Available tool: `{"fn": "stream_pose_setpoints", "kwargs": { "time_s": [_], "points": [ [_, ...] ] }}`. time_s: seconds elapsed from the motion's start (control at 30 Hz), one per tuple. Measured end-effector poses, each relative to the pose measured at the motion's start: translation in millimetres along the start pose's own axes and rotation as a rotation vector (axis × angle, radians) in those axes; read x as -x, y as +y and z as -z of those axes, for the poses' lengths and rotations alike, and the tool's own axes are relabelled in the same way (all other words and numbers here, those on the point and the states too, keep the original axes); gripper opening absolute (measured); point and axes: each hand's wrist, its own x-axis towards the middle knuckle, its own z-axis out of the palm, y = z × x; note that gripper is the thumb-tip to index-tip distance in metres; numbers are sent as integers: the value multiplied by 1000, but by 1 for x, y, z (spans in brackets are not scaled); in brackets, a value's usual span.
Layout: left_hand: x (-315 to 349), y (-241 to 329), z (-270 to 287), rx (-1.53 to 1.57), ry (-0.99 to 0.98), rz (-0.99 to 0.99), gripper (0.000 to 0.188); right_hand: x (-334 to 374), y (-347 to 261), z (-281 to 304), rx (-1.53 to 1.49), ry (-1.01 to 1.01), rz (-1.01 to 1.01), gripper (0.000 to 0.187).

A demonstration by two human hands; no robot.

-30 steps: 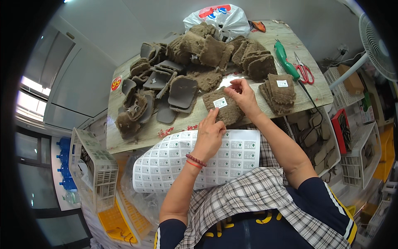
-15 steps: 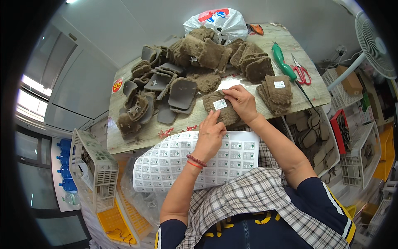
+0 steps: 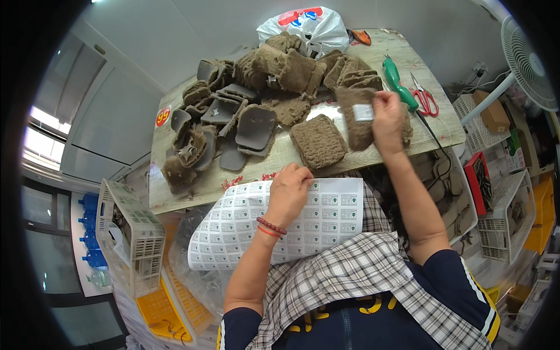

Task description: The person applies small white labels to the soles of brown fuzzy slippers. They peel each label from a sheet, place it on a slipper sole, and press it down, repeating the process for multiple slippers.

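My right hand [image 3: 387, 123] pinches the right edge of a brown fuzzy pad [image 3: 358, 135] that carries a white label [image 3: 363, 112]. The pad is lifted and tilted, slightly blurred, just left of a labelled pad stack [image 3: 406, 129] that it partly covers. At the table's front edge my left hand [image 3: 290, 195] is closed, its fingertips at the top edge of a large sheet of printed labels [image 3: 335, 219] draped over my lap. An unlabelled fuzzy brown pad [image 3: 318, 142] lies on the table between both hands.
Piles of brown pads [image 3: 274, 70] and grey-backed pads [image 3: 255, 127] cover the table's left and back. A white plastic bag [image 3: 303, 29], a green corded tool [image 3: 398, 84] and red-handled scissors [image 3: 426, 100] lie farther off. Crates [image 3: 134, 245] flank the table; a fan [image 3: 525, 64] stands right.
My right hand has lifted the labelled pad and carried it right, towards the stack, uncovering another pad beneath. My left hand has drawn back from the pad to the label sheet's top edge.
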Motion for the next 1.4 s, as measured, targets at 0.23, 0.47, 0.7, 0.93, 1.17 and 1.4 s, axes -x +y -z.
{"fn": "stream_pose_setpoints", "kwargs": {
  "time_s": [0.23, 0.47, 0.7, 0.93, 1.17, 1.4],
  "points": [
    [-28, 26, 0, 138, 141, 5, 8, -41, 5, 77, 773, 20, 412, 22],
    [-28, 26, -14, 211, 120, 51, 8, 78, -53, 23, 455, -580, 510, 19],
    [-25, 16, -10, 273, 63, 107, 8, 96, -38, 18, 513, -535, 766, 23],
    [-27, 8, -15, 293, 39, 93, 8, 100, -35, 16, 457, -526, 683, 21],
    [-28, 6, -7, 210, -12, 72, 11, 105, -32, 5, 270, -467, 340, 13],
    [-26, -5, 7, 299, -71, 287, 6, 108, -29, 24, 43, -587, 344, 9]
  ]
}}
